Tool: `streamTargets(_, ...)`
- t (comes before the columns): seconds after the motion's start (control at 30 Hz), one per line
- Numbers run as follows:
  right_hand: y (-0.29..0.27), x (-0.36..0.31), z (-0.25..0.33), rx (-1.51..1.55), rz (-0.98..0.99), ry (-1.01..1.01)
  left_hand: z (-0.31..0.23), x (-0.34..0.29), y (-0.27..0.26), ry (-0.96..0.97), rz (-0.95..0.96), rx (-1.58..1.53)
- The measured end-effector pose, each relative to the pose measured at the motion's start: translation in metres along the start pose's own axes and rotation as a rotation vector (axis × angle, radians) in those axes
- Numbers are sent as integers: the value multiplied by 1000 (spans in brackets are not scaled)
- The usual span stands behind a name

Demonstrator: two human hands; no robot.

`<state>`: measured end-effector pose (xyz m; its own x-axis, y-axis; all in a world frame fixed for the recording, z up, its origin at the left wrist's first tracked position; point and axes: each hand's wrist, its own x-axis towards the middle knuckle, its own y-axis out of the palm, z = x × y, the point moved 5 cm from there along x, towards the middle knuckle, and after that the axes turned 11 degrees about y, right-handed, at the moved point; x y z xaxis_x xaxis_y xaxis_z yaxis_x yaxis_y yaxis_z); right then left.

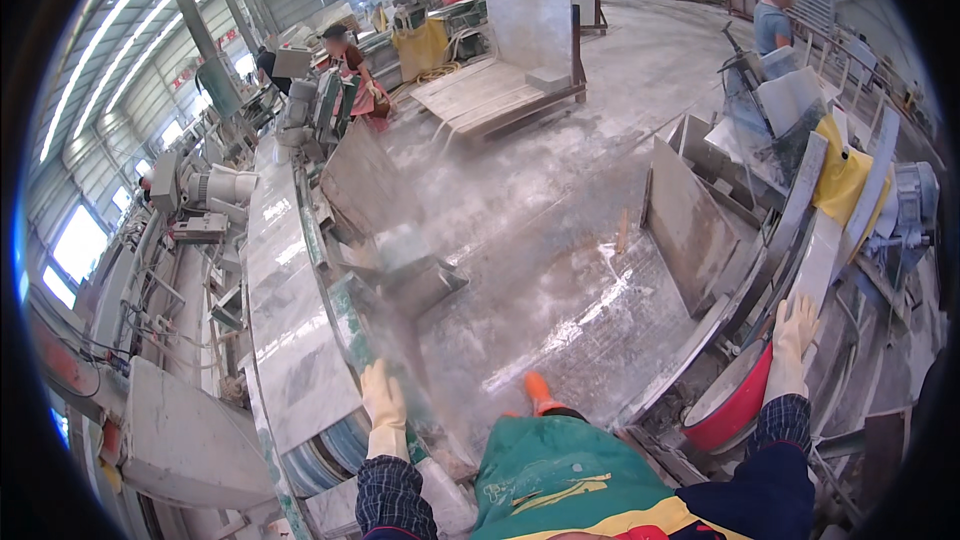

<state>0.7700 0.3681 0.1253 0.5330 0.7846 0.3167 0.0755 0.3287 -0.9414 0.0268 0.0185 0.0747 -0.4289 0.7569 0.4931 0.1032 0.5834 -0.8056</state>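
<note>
My left hand (384, 400), in a cream rubber glove, lies at the green edge (348, 320) of a long machine bed. Its fingers are stretched out and nothing shows in them. Beside it, grey-veined stone slabs (305, 385) lie in a row along the bed, above a blue-and-white roller end (343, 448). My right hand (794, 332), gloved alike, has its fingers spread over the near end of a pale strip (822, 252) on the right-hand machine. Just below that hand is a red-rimmed round drum (738, 402).
Wet concrete floor (560, 300) lies between the machines. Ahead stands a wooden pallet stand (490, 100) with an upright slab. A brown board (695, 225) leans by the right-hand machine, near a blue-grey motor (910, 205). Co-workers stand at far left (350, 70) and far right (772, 25).
</note>
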Motion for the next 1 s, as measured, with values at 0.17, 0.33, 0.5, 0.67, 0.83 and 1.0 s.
streamTargets(0.17, -6, -12, 2, 12, 58, 41, 4, -3, 0, -22, -19, 18)
streamTargets(0.33, -6, -17, 0, -6, 30, 38, 1, -1, 0, -28, 15, 6)
streamTargets(0.5, -6, -22, 0, -5, 39, 40, 2, -3, 0, -40, 20, 23)
streamTargets(0.67, -14, -31, 2, -21, 39, 42, 3, -3, 2, -35, 17, 19)
streamTargets(0.83, -20, -39, 5, -48, 55, 53, 2, -3, 1, -32, 7, 28)
streamTargets(1.0, -19, -44, 4, -47, 80, 19, 0, -3, 1, -34, -2, 33)
